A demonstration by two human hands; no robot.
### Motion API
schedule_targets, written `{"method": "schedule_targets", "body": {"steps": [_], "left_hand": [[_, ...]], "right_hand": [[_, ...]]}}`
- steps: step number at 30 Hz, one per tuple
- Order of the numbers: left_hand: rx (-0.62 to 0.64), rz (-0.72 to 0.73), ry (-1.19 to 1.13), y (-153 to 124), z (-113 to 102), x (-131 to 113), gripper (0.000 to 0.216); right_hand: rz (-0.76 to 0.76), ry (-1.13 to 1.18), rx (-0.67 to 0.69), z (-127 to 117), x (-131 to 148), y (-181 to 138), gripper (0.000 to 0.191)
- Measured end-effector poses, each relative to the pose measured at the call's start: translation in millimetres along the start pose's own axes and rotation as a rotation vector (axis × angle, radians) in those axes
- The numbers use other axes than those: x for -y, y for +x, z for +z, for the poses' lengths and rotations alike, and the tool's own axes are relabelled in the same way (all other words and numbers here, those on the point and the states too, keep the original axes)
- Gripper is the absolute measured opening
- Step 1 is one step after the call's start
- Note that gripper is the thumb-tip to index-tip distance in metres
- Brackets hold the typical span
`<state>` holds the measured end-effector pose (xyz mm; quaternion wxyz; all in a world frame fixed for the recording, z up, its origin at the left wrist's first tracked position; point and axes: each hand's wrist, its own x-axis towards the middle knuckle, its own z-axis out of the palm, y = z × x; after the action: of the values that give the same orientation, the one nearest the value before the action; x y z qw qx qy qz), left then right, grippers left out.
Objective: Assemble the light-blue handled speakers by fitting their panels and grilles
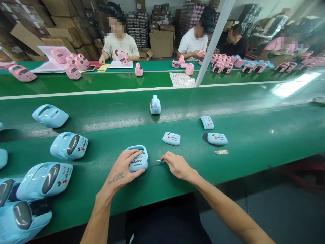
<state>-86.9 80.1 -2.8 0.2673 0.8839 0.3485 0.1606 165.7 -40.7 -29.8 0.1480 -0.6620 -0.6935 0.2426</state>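
Note:
My left hand (pixel 120 173) is wrapped round a light blue plastic casing with a loop handle (pixel 139 164), which rests on the green bench, its "Mickey Friends" print facing me. Pinched in my right hand (pixel 177 165) is a thin pointed metal tool (pixel 156 160); its tip points left at the casing, a small gap away. Fingers hide the tool's other end, so its exact kind is unclear. Beyond my right hand lies a printed blue cover (pixel 171 138). Farther right are a second printed cover (pixel 217 139), a curved printed piece (pixel 207 122) and a small shiny strip (pixel 221 152).
Several blue casings (pixel 69 145) with dark windows crowd the left side. One blue casing (pixel 155 105) stands on the lower belt (pixel 114 112) ahead. Across it, co-workers sit behind pink casings (pixel 73 72) and a sticker sheet (pixel 181 80). A white post (pixel 214 44) rises there.

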Motion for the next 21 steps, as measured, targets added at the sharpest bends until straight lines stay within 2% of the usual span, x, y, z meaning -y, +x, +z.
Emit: {"method": "schedule_targets", "body": {"steps": [7,17,21], "left_hand": [[0.024,0.011,0.021,2.2,-0.4,-1.9,0.056],[0.043,0.034,0.022,3.7,-2.4,-3.7,0.055],[0.026,0.062,0.026,6.6,-2.3,-5.8,0.054]], "right_hand": [[0.016,-0.058,0.017,-5.5,27.9,11.9,0.033],[-0.023,-0.152,0.049,-16.7,28.2,18.5,0.032],[-0.130,-0.229,0.082,-16.8,32.8,22.8,0.032]]}}
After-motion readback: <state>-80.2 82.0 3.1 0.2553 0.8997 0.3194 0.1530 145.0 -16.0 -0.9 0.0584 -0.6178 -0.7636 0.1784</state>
